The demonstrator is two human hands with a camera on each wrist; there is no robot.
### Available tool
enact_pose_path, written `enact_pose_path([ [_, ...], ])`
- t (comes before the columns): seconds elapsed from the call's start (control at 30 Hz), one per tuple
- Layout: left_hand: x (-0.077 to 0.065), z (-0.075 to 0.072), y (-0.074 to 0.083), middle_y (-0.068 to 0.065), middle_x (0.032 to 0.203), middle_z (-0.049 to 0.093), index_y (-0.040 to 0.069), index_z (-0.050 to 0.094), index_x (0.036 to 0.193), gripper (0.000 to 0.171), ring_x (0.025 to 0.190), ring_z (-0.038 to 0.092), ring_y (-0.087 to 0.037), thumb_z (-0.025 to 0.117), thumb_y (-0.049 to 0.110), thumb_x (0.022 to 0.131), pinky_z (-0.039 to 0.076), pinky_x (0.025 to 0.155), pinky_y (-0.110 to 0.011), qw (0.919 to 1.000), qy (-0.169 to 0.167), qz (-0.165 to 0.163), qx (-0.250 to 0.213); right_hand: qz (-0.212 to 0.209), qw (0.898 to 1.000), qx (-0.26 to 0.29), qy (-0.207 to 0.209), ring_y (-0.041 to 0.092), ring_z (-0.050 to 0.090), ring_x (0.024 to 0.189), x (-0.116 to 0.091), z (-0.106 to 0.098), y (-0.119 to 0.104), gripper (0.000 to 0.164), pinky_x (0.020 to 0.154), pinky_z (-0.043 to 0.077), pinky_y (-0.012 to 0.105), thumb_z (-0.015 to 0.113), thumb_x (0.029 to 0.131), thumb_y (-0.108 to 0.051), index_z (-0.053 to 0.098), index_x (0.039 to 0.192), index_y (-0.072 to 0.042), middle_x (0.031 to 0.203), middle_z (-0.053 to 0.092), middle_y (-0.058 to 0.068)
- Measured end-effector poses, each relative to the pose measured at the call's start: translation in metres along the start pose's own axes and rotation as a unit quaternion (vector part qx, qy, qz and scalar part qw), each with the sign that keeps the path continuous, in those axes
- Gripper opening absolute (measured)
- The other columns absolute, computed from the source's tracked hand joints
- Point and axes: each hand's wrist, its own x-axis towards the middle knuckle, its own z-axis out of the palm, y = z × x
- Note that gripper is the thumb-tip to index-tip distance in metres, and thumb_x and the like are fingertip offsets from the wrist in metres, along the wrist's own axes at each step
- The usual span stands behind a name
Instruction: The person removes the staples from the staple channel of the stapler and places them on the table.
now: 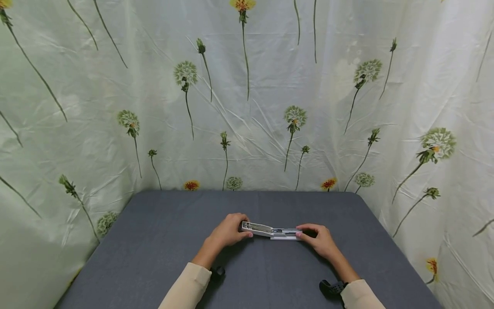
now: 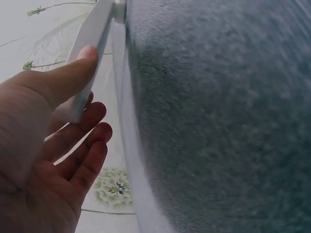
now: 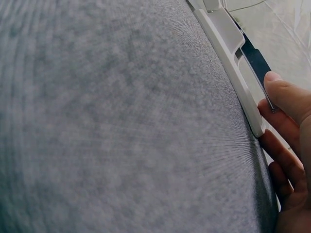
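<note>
A white stapler (image 1: 271, 232), folded wide open, lies between the two hands near the middle of the table. My left hand (image 1: 230, 230) grips the end of its raised top cover (image 2: 92, 36), thumb on one side and fingers on the other. The cover's hollow underside faces up in the head view. My right hand (image 1: 317, 240) pinches the dark metal magazine rail (image 3: 256, 60) between thumb and index finger. That rail stands slightly lifted from the white base (image 3: 238, 85), which lies along the tabletop. Other fingers of this hand are by the base's end.
A dark grey cloth covers the table (image 1: 154, 240). Behind it and at the sides hangs a pale curtain (image 1: 247, 128) printed with dandelions. Black wrist straps (image 1: 332, 288) sit at the cuffs of light sleeves.
</note>
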Motion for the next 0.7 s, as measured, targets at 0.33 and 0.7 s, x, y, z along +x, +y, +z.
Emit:
enact_pose_path([
  [0.33, 0.008, -0.005, 0.031, -0.002, 0.116, 0.069, 0.014, 0.069, 0.127, 0.052, 0.108, 0.065, -0.021, 0.080, 0.047, 0.088, 0.055, 0.090, -0.042, 0.9982, 0.055, 0.019, 0.014, 0.021, 1.000, -0.003, -0.006, 0.002, 0.066, 0.089, 0.001, -0.002, -0.003, 0.022, 0.081, 0.053, 0.024, 0.080, 0.091, -0.029, 0.080, 0.111, -0.020, 0.105, 0.078, 0.001],
  [0.7, 0.030, 0.025, 0.068, 0.004, 0.111, 0.071, 0.020, 0.080, 0.107, 0.025, 0.104, 0.064, -0.017, 0.081, 0.039, 0.090, 0.055, 0.090, -0.034, 0.9952, 0.074, 0.052, 0.037, 0.031, 0.999, 0.009, -0.004, 0.004, 0.066, 0.088, -0.001, 0.003, -0.004, 0.024, 0.079, 0.053, 0.024, 0.080, 0.091, -0.028, 0.080, 0.112, -0.017, 0.107, 0.077, 0.004],
])
